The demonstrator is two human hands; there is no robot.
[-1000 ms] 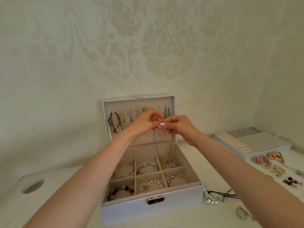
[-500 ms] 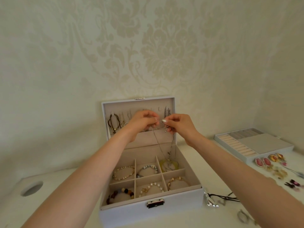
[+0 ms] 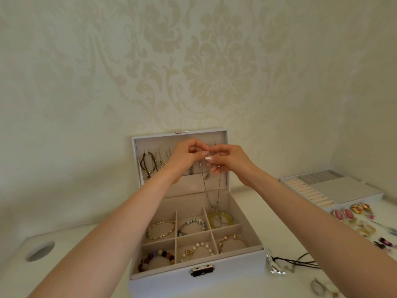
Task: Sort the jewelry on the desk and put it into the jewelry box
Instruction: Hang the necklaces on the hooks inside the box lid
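A round hole sits in the white table at far left. The box stands open at centre, its lid upright against the wall. A dark cord piece hangs from hooks on the lid's left side. The left hand and right hand meet in front of the lid's upper part, fingertips touching. Each grip is closed in a pinch on the top of a thin chain. The chain hangs down in 2 strands, and its pendant end reaches the back right compartment, over a yellow ring lying there. The other 5 compartments each hold 1 of the bracelets. Right of the box, a black cord with a silver pendant lies on the table. Farther right stands a white tray, with earrings lying just in front of it.
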